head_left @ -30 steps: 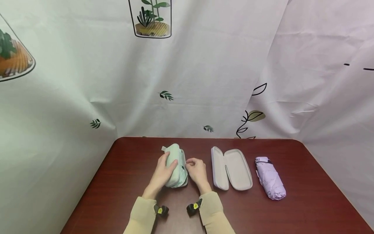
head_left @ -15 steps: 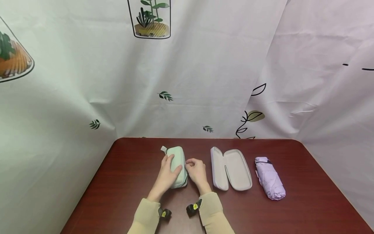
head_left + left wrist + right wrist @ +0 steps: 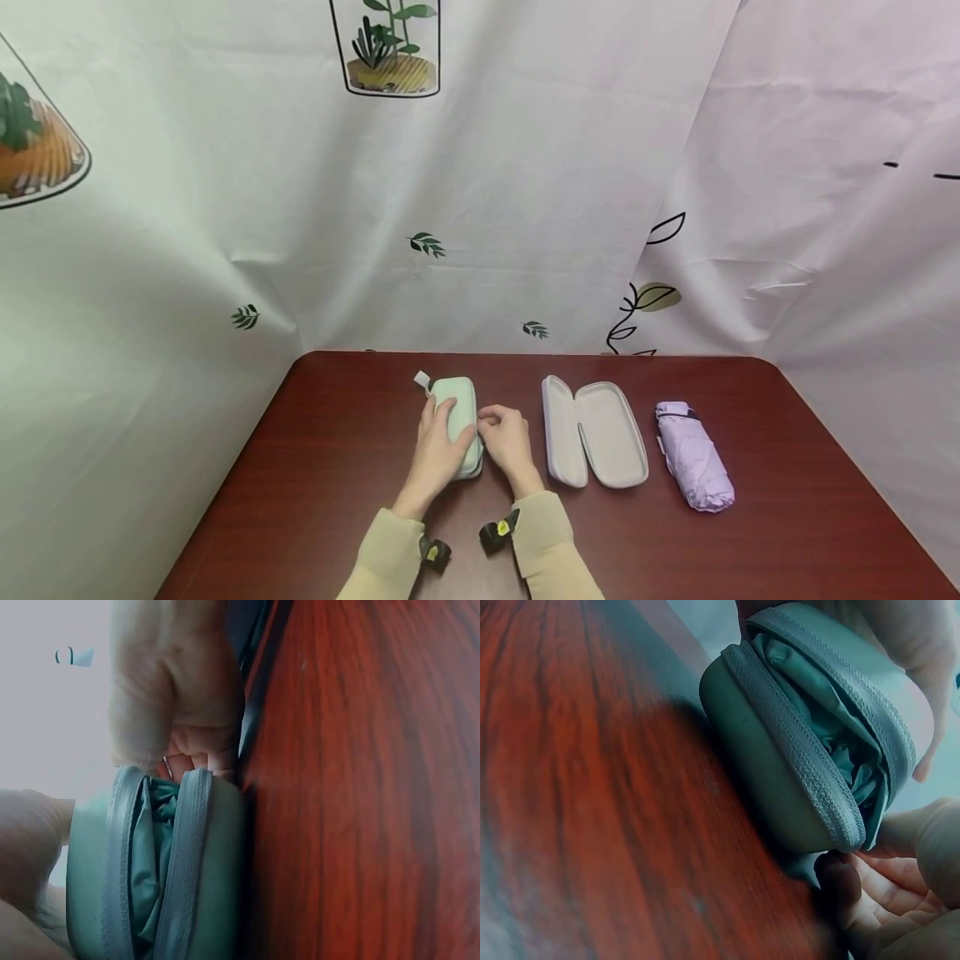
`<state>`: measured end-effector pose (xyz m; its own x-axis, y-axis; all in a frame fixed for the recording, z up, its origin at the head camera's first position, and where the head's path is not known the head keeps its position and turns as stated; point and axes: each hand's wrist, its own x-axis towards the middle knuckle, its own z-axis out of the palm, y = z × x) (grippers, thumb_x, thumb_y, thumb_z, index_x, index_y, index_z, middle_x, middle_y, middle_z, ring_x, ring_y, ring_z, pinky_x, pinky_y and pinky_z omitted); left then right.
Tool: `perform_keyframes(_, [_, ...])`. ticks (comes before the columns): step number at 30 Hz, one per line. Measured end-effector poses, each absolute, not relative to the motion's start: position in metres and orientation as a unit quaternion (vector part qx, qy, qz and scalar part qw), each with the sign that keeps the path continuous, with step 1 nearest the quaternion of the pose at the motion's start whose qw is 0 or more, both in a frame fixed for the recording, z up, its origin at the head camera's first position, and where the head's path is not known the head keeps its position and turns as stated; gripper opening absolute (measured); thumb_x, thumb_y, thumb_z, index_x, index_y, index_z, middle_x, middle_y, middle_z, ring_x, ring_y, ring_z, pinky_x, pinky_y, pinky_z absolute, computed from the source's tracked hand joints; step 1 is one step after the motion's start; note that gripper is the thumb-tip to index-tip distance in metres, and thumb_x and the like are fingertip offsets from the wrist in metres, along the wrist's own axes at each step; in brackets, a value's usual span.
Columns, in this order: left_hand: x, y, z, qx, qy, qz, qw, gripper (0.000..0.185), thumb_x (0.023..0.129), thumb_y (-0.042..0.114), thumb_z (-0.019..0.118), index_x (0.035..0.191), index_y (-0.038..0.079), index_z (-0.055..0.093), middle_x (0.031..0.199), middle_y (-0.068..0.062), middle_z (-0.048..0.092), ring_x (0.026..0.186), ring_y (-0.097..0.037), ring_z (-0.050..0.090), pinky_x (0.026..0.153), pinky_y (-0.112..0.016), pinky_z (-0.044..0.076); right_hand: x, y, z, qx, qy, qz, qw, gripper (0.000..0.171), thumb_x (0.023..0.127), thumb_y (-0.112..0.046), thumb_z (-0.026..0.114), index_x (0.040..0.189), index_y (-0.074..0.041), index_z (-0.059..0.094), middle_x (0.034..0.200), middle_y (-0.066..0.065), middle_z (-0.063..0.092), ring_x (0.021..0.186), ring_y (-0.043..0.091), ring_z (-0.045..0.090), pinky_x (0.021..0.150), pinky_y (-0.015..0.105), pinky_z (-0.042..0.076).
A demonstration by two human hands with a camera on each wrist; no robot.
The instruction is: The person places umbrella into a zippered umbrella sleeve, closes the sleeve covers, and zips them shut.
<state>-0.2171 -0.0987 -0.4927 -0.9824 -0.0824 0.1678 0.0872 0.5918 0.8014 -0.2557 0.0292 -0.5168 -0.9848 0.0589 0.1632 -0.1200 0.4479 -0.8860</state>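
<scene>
Case (image 3: 459, 408) lies slightly left of the desk's (image 3: 315, 483) middle in the head view, the left hand (image 3: 437, 450) spanning its green lid (image 3: 453, 392) in a gentle grip, thumb by the right edge and fingers at the left. The right hand (image 3: 506, 437) pinches at the right edge, though what lies between its fingertips is hidden there. Over the last second the lid has tipped down to the right, covering the fabric that showed beside it, while the right hand has hardly moved; I take this as the filled case being closed, with the right hand steadying it. A white tag (image 3: 422, 380) pokes out at the far left corner. Farther right, the purple case (image 3: 615, 437), hinged wide, and the umbrella (image 3: 693, 462) lie where they were. In the left wrist view, the near end shows two zip edges (image 3: 187, 855) standing apart with crumpled green fabric (image 3: 146, 877) between them, so the lid is lowered but not fastened. The right wrist view shows the right hand's thumb and fingers bent together at the base's (image 3: 757, 765) corner; I cannot tell whether they have a zip pull. A fold of fabric reaches out just there, and would probably need tucking in before any zipping.
</scene>
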Motion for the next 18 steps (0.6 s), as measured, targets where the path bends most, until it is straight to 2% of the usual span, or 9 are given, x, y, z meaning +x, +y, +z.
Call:
perform_keyframes(6, [-0.2158,-0.0939,-0.4932,0.015,-0.897,-0.431,0.094,0.055,0.091,0.029,0.066,0.14,0.01,0.048,0.157,-0.02,0.02,0.14,-0.041,0.024,0.09,-0.072,0.034,-0.256,0.0294,-0.5172,0.023,-0.847,0.524,0.087,0.01,0.083,-0.005,0.067,0.091,-0.005,0.074,0.073,0.0,0.069,0.067,0.012,0.062,0.067,0.034,0.05])
perform_keyframes(18, [-0.2147,-0.0906,-0.4923,0.017,-0.898,-0.427,0.1,0.054,0.09,0.028,0.066,0.139,0.011,0.05,0.157,-0.02,0.02,0.14,-0.039,0.024,0.091,-0.071,0.034,-0.2562,0.0325,-0.5158,0.033,-0.847,0.526,0.069,0.015,0.086,-0.005,0.063,0.096,-0.002,0.074,0.079,0.003,0.071,0.073,0.015,0.064,0.071,0.036,0.052])
